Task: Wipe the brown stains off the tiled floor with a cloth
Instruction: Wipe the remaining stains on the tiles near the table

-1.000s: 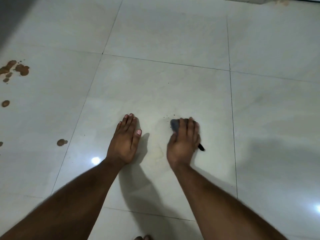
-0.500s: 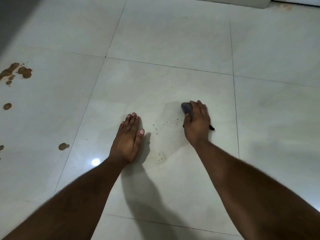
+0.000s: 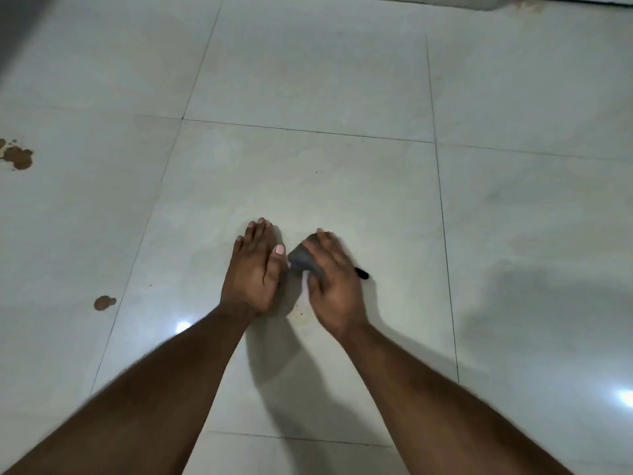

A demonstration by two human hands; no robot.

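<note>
pressing a small grey cloth (image 3: 303,260) to the tiled floor (image 3: 308,80), the right hand (image 3: 334,284) lay over the wad with fingers bent around it, just right of the left hand (image 3: 255,269). left hand: flat on the tile, fingers straight and together, holding nothing, apparently bracing. a dark end (image 3: 362,273), likely a corner of the cloth, poked out past the right hand's far edge.

progress, judged: the tile under the hands looked mostly clean; only fine brown specks (image 3: 298,314) sat near the right wrist, and one speck (image 3: 315,172) further out.

left to do: a round brown spot (image 3: 104,302) on the neighbouring tile to the left, and a larger brown splatter (image 3: 19,157) at the left edge, both well apart from the cloth.

surroundings: grout lines, two glare patches, shadows of the arms. nothing stood between the cloth and the remaining stains except the braced left hand.
</note>
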